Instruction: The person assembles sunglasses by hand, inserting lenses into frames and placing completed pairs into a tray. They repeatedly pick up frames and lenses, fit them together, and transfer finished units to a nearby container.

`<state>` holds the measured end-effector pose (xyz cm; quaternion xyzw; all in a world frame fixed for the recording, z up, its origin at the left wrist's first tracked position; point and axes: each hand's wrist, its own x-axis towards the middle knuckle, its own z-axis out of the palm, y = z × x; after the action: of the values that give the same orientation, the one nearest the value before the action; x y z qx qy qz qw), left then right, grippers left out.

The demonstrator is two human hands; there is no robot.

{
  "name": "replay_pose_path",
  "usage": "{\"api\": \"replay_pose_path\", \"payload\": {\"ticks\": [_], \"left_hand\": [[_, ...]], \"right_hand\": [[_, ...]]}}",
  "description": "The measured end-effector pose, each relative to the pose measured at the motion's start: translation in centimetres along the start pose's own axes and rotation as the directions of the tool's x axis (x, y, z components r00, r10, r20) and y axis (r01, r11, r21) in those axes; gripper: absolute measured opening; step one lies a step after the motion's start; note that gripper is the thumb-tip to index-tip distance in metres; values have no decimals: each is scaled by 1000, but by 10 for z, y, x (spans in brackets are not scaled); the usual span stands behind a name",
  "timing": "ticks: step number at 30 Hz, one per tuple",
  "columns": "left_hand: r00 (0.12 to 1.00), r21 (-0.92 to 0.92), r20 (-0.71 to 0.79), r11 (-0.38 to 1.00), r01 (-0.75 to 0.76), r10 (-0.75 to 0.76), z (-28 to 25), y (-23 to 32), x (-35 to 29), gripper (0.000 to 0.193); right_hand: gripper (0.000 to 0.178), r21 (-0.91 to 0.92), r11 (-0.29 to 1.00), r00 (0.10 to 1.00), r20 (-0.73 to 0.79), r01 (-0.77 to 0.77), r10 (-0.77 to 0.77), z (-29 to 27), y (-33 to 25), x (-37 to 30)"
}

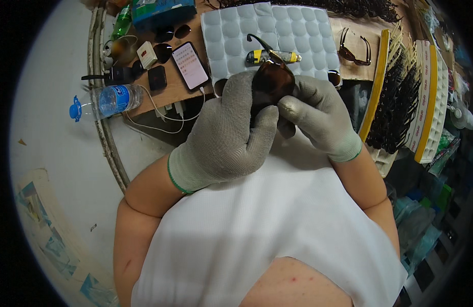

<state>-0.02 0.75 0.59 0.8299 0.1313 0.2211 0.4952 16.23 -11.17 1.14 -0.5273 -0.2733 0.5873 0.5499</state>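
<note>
In front of my chest I hold a pair of sunglasses [273,81] with a dark brown lens. One temple arm sticks up and away from me. My left hand [223,133], in a grey knitted glove, grips the left side of the frame between thumb and fingers. My right hand [321,110], gloved alike, pinches the right side, its thumb close to the lens's lower edge. The gloves hide the rest of the frame. Just beyond, a yellow and black tool or tube [257,57] lies on a pale dimpled pad [231,28].
Left on the wooden bench are a lit phone [190,66] with a white cable, loose dark lenses [182,31] and a small box [147,55]. A water bottle [113,100] lies at its edge. At right are another pair of glasses [355,51] and a rack of dark frames [395,102].
</note>
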Motion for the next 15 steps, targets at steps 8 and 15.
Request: {"api": "replay_pose_path", "payload": {"ticks": [8, 15], "left_hand": [[851, -484, 281, 700, 525, -443, -20, -7, 18, 42], [818, -303, 444, 798, 521, -365, -17, -12, 27, 41]], "right_hand": [[24, -87, 996, 993, -120, -14, 3, 2, 0, 19], [55, -636, 706, 900, -41, 311, -434, -30, 3, 26]]}}
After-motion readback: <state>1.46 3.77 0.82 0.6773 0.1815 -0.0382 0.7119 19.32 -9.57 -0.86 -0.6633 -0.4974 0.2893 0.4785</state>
